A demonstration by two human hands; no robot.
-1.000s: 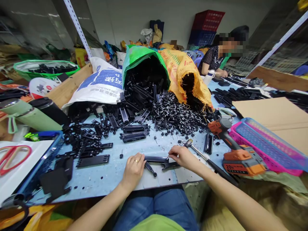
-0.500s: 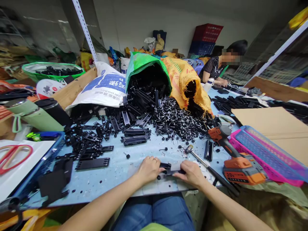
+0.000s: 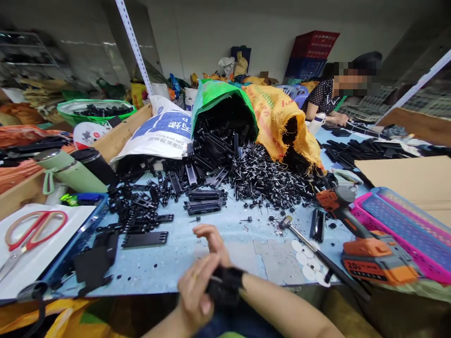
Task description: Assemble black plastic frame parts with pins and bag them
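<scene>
My left hand is near my body at the table's front edge, its fingers bent against a black item. That item lies against my right wrist; blur and overlap hide its kind. My right hand reaches across behind the left one, palm turned inward, fingers stretched and slightly curved, with nothing in them. Beyond the hands lie a small stack of long black plastic parts and loose black-headed screws. A flat black plate rests to the left.
A hammer, white discs and a cordless drill lie at right, beside pink and blue baskets. Scissors sit at left. Sacks spill black parts and screws at the back. A co-worker sits far right.
Both hands have left the black parts they held over the table's front and come together nearer my body. The white discs at right now show. The view has shifted slightly left.
</scene>
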